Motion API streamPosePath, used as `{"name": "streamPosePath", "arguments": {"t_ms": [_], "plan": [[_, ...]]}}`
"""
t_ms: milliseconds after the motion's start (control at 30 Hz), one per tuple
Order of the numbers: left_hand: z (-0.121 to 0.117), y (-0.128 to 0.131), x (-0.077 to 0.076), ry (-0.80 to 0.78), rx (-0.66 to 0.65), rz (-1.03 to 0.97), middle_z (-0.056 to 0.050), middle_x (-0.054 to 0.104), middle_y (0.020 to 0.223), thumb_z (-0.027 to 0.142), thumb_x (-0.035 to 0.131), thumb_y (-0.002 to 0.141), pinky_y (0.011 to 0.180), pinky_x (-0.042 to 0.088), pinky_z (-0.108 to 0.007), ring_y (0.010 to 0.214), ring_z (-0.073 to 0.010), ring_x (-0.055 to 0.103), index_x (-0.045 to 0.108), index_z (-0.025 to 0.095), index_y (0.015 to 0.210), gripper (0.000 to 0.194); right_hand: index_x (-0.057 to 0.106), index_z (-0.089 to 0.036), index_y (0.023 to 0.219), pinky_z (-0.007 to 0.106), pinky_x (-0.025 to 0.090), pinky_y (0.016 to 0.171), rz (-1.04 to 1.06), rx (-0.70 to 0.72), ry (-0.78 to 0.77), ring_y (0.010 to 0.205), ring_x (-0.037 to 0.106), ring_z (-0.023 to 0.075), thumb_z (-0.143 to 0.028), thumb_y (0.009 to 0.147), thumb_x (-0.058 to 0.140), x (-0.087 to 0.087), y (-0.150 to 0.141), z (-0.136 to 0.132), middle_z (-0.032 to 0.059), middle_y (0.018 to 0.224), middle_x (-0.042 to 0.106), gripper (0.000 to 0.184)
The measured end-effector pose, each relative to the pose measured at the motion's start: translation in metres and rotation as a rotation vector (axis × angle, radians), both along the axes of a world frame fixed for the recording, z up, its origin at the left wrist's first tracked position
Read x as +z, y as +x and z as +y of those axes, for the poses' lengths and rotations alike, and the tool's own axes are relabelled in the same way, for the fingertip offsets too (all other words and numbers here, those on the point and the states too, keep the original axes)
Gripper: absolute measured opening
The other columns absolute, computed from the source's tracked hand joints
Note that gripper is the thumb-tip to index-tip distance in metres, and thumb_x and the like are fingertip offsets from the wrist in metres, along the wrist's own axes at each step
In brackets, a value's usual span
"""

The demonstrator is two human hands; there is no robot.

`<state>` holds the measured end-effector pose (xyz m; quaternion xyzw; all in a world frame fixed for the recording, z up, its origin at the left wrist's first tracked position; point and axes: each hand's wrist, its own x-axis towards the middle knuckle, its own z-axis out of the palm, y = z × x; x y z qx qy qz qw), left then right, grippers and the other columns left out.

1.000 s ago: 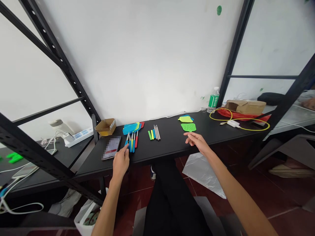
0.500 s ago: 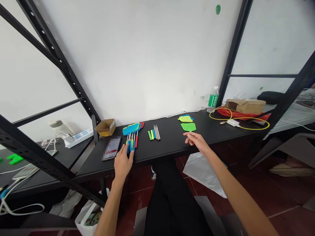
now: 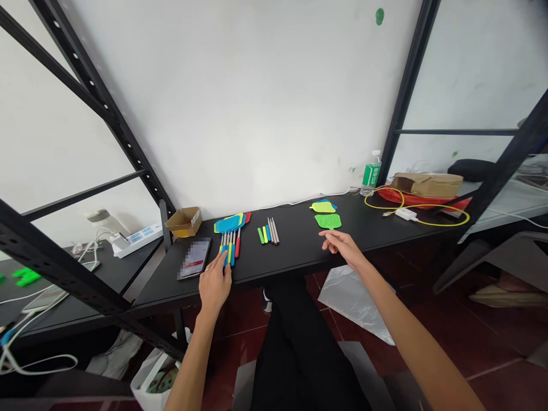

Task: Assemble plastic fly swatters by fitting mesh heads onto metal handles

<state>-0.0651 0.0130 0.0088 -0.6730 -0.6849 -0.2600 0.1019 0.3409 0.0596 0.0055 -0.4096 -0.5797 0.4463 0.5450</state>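
Observation:
My left hand (image 3: 216,281) is at the lower ends of several fly swatters, its thumb and forefinger closed about a blue handle (image 3: 226,260). The swatters lie side by side with their handles toward me. Their blue, yellow and red heads overlap, a blue head (image 3: 228,223) on top. My right hand (image 3: 337,243) hovers empty over the right part of the desk, forefinger stretched out and the other fingers loosely bent. Just beyond it lie a green mesh swatter head (image 3: 327,221) and a yellow swatter head (image 3: 323,206) overlapping a blue one. Between the hands are short coloured handles (image 3: 264,234) and metal rods (image 3: 273,230).
A phone (image 3: 194,258) and a small open cardboard box (image 3: 184,221) are left of the swatters. A water bottle (image 3: 370,173), yellow cable (image 3: 440,206) and brown carton (image 3: 427,185) are on the right. Black shelf posts (image 3: 405,108) flank the desk.
My left thumb and forefinger have come closer together on the handles. The swatters have shifted slightly and their handles are more evenly spread. My right hand has stayed in place.

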Motion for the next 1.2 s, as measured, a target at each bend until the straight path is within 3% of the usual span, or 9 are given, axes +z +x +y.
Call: {"name": "streamPosePath", "arguments": {"t_ms": [300, 667, 967, 1200], "plan": [[0.0013, -0.0015, -0.0027, 0.007, 0.012, 0.017, -0.010, 0.047, 0.155, 0.033, 0.038, 0.100, 0.100, 0.049, -0.045, 0.132, -0.0342, 0.053, 0.054, 0.016, 0.143, 0.049, 0.073, -0.018, 0.111, 0.028, 0.033, 0.054, -0.008, 0.001, 0.005, 0.057, 0.046, 0.0119, -0.055, 0.089, 0.063, -0.0015, 0.0004, 0.0016, 0.0050, 0.073, 0.069, 0.044], [0.0039, -0.0067, -0.0033, 0.000, -0.023, -0.023, -0.009, 0.048, 0.154, 0.024, 0.039, 0.096, 0.092, 0.053, -0.040, 0.122, -0.0310, 0.062, 0.057, 0.017, 0.138, 0.046, 0.073, -0.017, 0.110, 0.027, 0.033, 0.054, -0.009, -0.002, 0.008, 0.057, 0.045, 0.0121, -0.054, 0.089, 0.063, -0.0005, -0.0003, 0.0006, 0.0048, 0.073, 0.068, 0.043], [0.0025, -0.0033, -0.0038, 0.005, 0.022, -0.009, -0.015, 0.045, 0.154, 0.032, 0.039, 0.098, 0.097, 0.051, -0.046, 0.130, -0.0362, 0.055, 0.048, 0.010, 0.147, 0.054, 0.073, -0.017, 0.110, 0.028, 0.033, 0.054, -0.005, -0.003, 0.008, 0.057, 0.045, 0.0122, -0.053, 0.089, 0.063, -0.0001, -0.0001, 0.0000, 0.0046, 0.073, 0.068, 0.042], [0.0045, -0.0078, -0.0035, -0.005, -0.006, 0.005, -0.010, 0.048, 0.153, 0.027, 0.038, 0.097, 0.094, 0.053, -0.040, 0.122, -0.0318, 0.062, 0.056, 0.015, 0.140, 0.047, 0.073, -0.018, 0.109, 0.028, 0.033, 0.054, -0.005, -0.006, 0.007, 0.057, 0.045, 0.0125, -0.053, 0.089, 0.063, 0.0001, -0.0013, -0.0002, 0.0041, 0.072, 0.068, 0.041]]}}
